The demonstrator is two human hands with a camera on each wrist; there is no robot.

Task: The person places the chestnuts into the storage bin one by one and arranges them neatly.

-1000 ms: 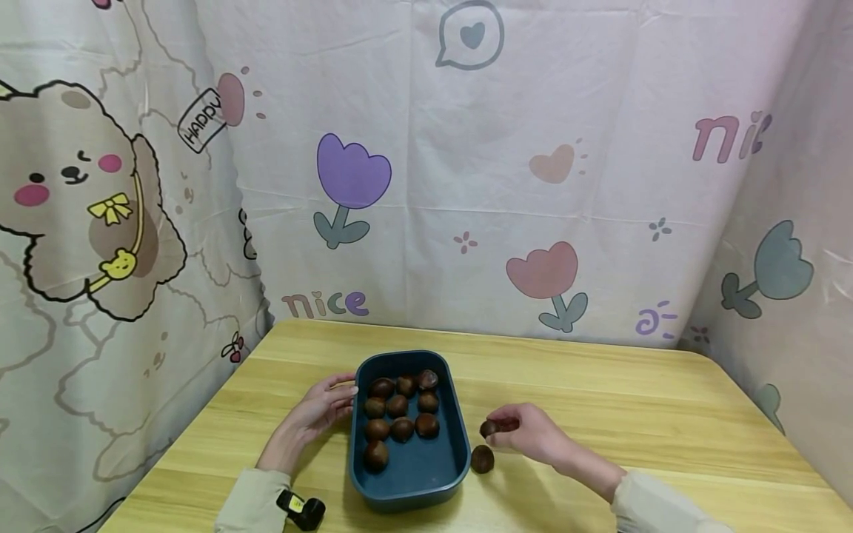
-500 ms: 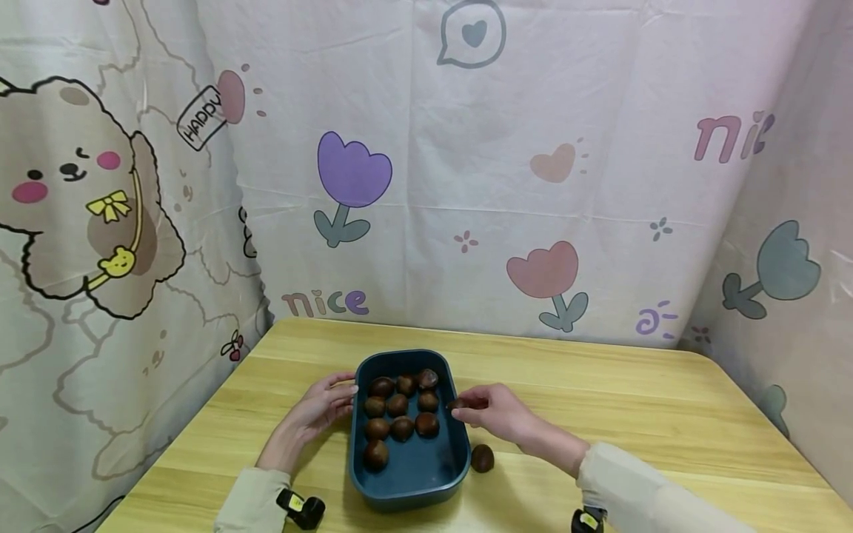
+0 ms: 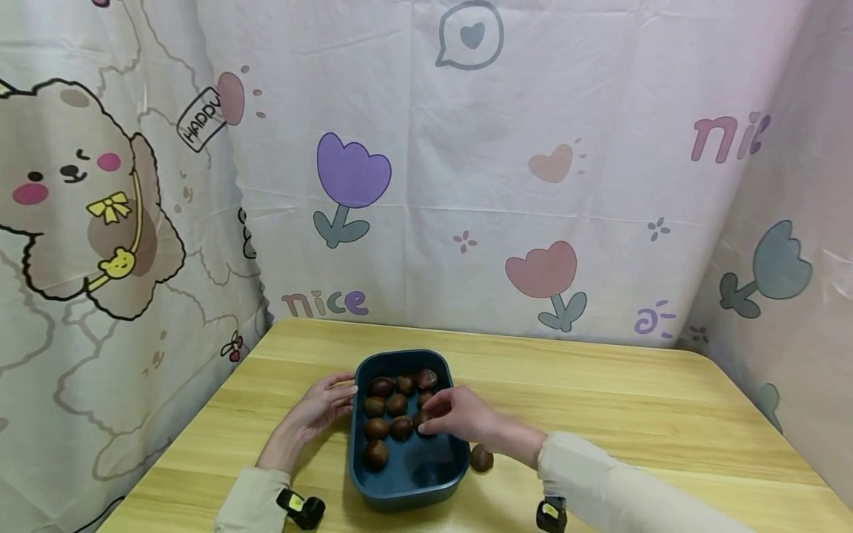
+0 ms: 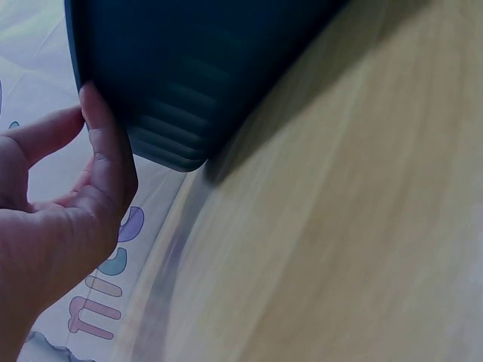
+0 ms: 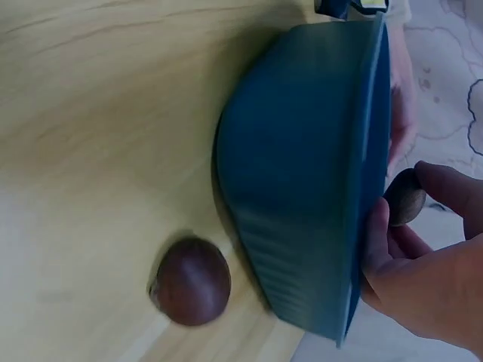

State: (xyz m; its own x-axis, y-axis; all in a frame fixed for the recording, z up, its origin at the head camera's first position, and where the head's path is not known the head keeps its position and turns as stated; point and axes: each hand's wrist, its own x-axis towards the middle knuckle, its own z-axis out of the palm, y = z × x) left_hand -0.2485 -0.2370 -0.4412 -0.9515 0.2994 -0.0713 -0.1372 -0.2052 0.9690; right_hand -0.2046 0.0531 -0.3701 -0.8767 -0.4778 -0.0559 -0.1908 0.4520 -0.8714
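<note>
A dark blue rectangular tub [image 3: 400, 474] holds several brown chestnuts [image 3: 376, 454] in rough rows. My left hand [image 3: 318, 406] rests against the tub's left side, fingertips at the rim and outer wall, as the left wrist view also shows. Over the right part of the tub, my right hand [image 3: 466, 418] has reached in past the rim. Between its thumb and fingers it pinches one chestnut [image 5: 406, 197], best seen in the right wrist view. That hand covers part of the chestnuts beneath it. Another chestnut [image 3: 482, 458] lies on the table just outside the tub's right wall.
The wooden table [image 3: 600, 400] carries the tub near its middle. Behind and beside it hangs a printed white curtain [image 3: 440, 148]. Dark camera mounts [image 3: 301, 509] sit at both wrists, below pale sleeves.
My right hand has carried the chestnut leftward from beside the tub, across its right rim, to above the inside. The left hand and the tub have stayed put.
</note>
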